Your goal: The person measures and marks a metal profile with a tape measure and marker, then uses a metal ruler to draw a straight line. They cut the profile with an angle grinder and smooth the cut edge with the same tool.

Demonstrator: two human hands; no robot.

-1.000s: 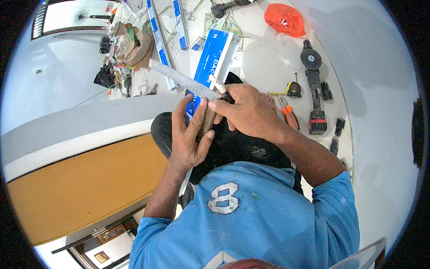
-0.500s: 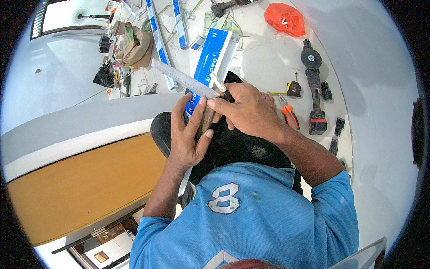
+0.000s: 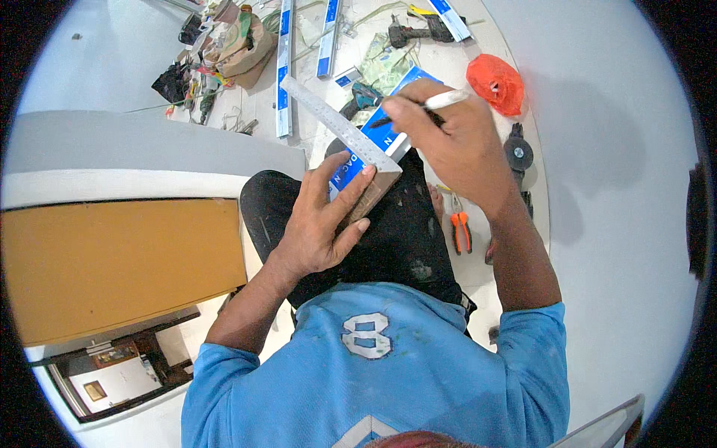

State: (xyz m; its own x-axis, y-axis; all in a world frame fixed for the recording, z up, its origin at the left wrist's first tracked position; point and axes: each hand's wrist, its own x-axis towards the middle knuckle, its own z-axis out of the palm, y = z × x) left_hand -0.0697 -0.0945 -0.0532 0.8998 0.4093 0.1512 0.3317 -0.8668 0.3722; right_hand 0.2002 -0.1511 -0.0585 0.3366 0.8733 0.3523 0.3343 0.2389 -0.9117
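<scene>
A long strip with blue film lies slanting over my black-trousered legs. A square's perforated metal blade lies across it. My left hand is closed round the square's wooden handle and the strip, its fingertips pressed on them. My right hand is closed on a white-and-black pen, held over the strip just right of the blade, with the dark end angled down toward the blue film; whether it touches is unclear.
Pliers and a grinder lie at the right by the wall. Beyond are a red plastic bag, a teal drill, a dark drill, more strips and a cluttered sack. An orange-brown panel is at the left.
My right hand has lifted away from the square's handle, up and rightward with the pen. My left hand and the square moved slightly right. The whole view has shifted, revealing the teal drill.
</scene>
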